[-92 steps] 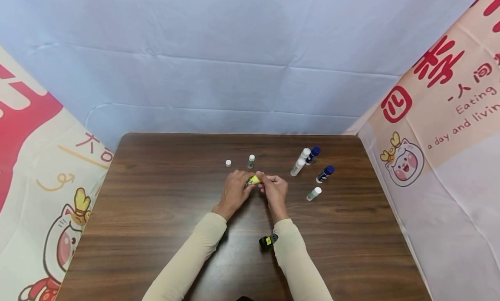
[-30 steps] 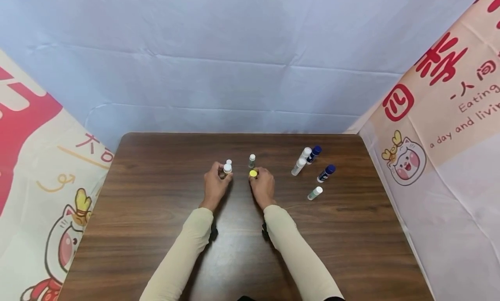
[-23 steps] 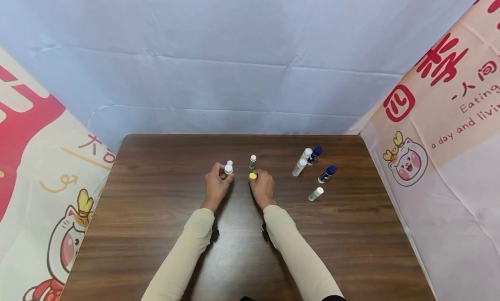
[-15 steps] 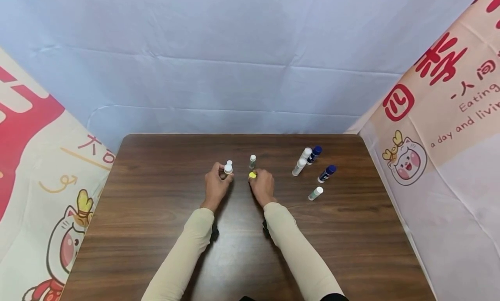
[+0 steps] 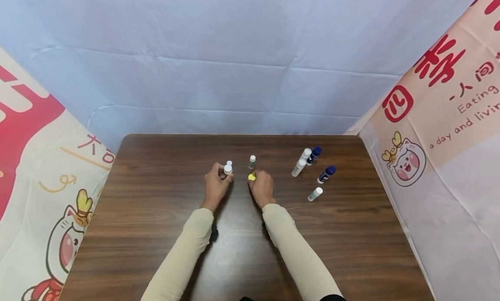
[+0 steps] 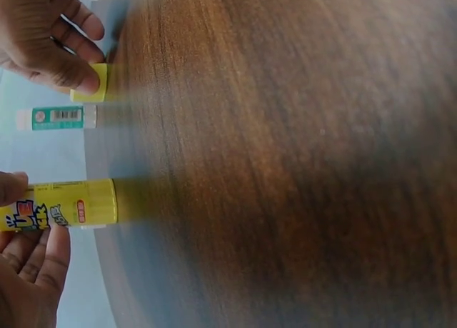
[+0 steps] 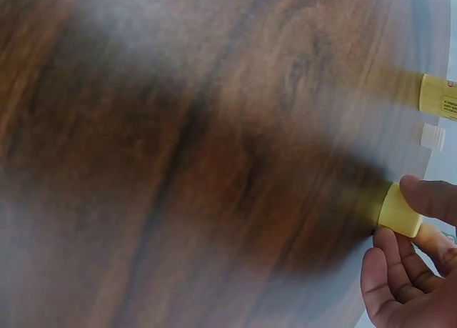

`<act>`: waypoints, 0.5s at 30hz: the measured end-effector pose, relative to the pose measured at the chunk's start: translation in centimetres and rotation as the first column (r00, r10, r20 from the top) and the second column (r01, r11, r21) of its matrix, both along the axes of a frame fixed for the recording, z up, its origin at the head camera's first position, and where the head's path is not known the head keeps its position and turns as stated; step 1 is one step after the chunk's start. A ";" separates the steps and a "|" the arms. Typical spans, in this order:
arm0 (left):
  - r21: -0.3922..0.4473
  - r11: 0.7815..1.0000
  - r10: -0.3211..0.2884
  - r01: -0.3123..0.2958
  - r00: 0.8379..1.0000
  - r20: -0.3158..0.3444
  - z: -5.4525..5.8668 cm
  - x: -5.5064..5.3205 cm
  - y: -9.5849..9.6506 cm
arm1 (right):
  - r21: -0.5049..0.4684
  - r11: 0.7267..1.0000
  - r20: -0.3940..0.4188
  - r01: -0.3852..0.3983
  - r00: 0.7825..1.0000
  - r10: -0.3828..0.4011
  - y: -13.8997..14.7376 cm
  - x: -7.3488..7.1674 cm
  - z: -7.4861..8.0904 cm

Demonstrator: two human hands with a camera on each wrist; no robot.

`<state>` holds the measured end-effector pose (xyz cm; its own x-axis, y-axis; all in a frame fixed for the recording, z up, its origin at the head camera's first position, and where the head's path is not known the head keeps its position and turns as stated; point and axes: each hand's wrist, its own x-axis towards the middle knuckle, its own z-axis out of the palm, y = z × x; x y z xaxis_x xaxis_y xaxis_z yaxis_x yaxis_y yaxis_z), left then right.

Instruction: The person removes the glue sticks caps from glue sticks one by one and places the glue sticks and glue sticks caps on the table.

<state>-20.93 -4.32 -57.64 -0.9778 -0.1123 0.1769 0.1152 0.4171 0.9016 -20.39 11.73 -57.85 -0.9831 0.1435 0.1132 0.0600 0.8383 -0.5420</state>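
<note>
My left hand (image 5: 215,186) grips a yellow glue stick (image 6: 93,203) upright, its base at or close to the tabletop. The cap is off, and a white top (image 5: 228,169) faces up in the head view. A short way to the right, my right hand (image 5: 262,186) pinches the yellow cap (image 7: 400,212) between thumb and fingers, low over the table. Whether the cap touches the wood, I cannot tell. Behind the glue stick lies a small white cap (image 5: 229,163), partly hidden. Beyond my right hand stands a green-and-white glue stick (image 5: 252,162).
On the right of the brown table (image 5: 156,231) stand several capped glue sticks: two white ones (image 5: 299,167), two with blue caps (image 5: 326,174), and a green-and-white one (image 5: 315,194). A pale cloth wall (image 5: 234,88) rises behind the table's far edge.
About three seconds ago both hands were together on the yellow glue stick. They are now apart, the left with the stick, the right with its cap. Lately the right hand has shifted slightly nearer me.
</note>
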 end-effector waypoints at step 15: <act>-0.029 1.000 -0.001 0.001 1.000 0.023 0.0 0.0 -0.1 | -0.063 0.998 -0.010 0.022 1.000 -0.023 0.0 0.0 -0.5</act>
